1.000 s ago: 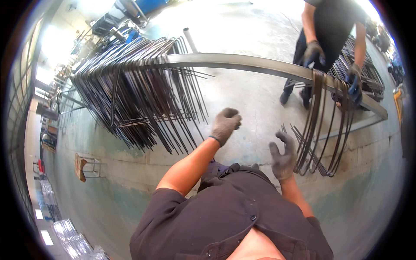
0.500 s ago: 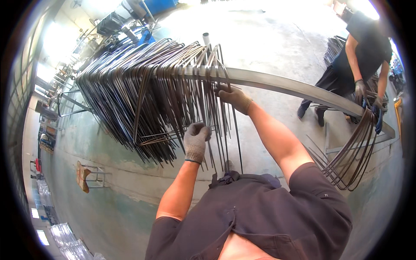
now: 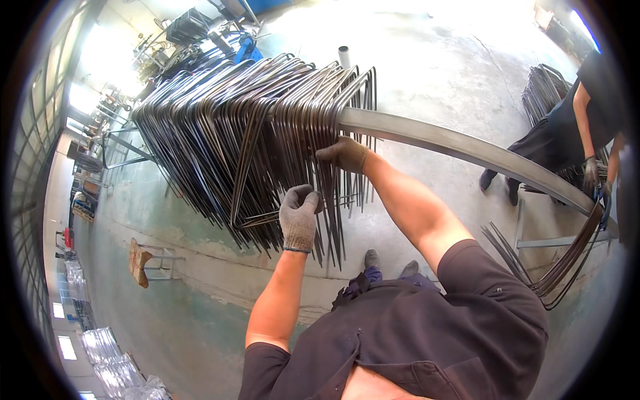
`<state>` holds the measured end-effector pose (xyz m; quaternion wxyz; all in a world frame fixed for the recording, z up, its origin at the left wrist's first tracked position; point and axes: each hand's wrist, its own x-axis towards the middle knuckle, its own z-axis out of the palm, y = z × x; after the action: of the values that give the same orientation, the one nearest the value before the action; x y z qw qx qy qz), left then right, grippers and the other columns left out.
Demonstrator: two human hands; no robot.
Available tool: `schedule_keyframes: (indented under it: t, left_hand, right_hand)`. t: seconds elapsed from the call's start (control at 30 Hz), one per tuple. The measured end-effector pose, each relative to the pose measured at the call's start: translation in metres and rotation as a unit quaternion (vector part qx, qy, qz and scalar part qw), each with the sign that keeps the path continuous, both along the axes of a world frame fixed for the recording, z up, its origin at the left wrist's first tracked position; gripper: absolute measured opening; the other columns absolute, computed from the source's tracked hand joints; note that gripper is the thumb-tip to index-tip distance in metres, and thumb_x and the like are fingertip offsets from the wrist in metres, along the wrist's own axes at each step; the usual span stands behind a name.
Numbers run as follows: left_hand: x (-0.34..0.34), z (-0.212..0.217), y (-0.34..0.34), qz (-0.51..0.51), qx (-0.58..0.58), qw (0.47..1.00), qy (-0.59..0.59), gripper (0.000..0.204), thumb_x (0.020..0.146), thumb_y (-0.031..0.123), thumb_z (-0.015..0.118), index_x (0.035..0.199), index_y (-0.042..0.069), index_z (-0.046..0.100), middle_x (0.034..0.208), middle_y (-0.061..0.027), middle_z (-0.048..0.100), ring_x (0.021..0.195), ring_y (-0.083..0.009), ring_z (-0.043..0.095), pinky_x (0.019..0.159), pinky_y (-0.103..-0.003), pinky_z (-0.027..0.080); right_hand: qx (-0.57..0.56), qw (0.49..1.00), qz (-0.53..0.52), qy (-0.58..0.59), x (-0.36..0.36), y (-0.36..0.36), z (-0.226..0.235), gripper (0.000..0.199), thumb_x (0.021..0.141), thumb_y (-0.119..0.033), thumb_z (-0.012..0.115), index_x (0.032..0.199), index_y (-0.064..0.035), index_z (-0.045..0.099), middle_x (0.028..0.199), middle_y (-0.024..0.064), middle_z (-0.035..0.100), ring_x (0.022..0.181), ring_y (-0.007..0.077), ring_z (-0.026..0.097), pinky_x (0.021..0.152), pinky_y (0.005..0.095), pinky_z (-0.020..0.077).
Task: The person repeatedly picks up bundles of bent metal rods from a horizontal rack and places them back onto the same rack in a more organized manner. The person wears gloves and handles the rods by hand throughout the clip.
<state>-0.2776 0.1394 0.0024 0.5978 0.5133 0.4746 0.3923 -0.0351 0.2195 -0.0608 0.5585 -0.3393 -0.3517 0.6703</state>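
Gripping bent steel rods, knit-gloved left hand, right hand.

Dark dull steel rod frames; smooth grey metal beam; knit cloth gloves.

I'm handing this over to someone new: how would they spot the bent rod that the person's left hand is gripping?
Find the long steel beam with its hanging bundle of bent rods. Near the bundle's right end, the grey-gloved left hand grips one rod. Unlike its packed neighbours, this loop hangs forward, its lower corner in that fist.
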Motion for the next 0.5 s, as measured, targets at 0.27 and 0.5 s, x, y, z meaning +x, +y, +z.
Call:
schedule_keyframes:
  t: [0.27, 0.5]
  left_hand:
    - [-0.005, 0.005, 0.012, 0.034, 0.126, 0.989, 0.063, 0.020, 0.111, 0.005, 0.070, 0.128, -0.004, 0.070, 0.112, -0.0073, 0.076, 0.101, -0.0150, 0.073, 0.091, -0.030, 0.061]
    - [0.052, 0.060, 0.027, -0.054, 0.043, 0.998, -0.005, 0.041, 0.118, 0.034, 0.064, 0.131, -0.004, 0.068, 0.112, -0.0088, 0.076, 0.099, -0.0174, 0.074, 0.089, -0.032, 0.063]
  right_hand:
    - [0.054, 0.989, 0.067, 0.119, -0.014, -0.046, 0.022, 0.053, 0.092, -0.002, 0.080, 0.143, 0.0025, 0.070, 0.134, 0.0120, 0.078, 0.127, 0.0248, 0.073, 0.118, 0.0419, 0.0540]
    - [0.058, 0.967, 0.092, -0.231, -0.014, -0.133, 0.053, 0.050, 0.094, -0.025, 0.086, 0.138, -0.0029, 0.075, 0.125, 0.0060, 0.079, 0.115, 0.0133, 0.069, 0.105, 0.0347, 0.0575]
